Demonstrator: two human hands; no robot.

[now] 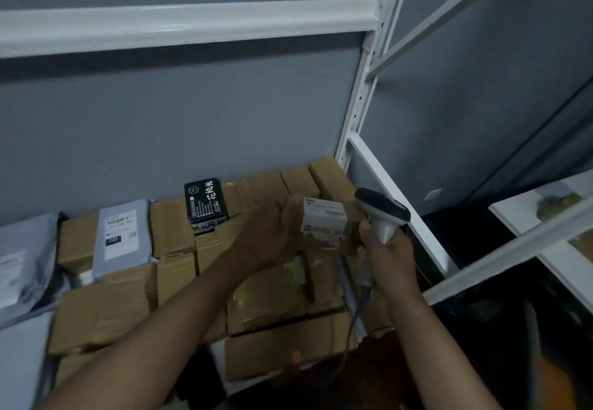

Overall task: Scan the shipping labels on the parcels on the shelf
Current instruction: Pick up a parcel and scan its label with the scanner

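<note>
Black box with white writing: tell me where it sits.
In the head view the black box sits left of centre at the back of the shelf, on the brown cartons, just left of the left hand.

Two bare forearms, no sleeves, unadorned hands

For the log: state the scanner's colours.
Scanner: white body, dark head; head view.

Open air above parcels [106,310] — upright [356,114] rightward
</note>
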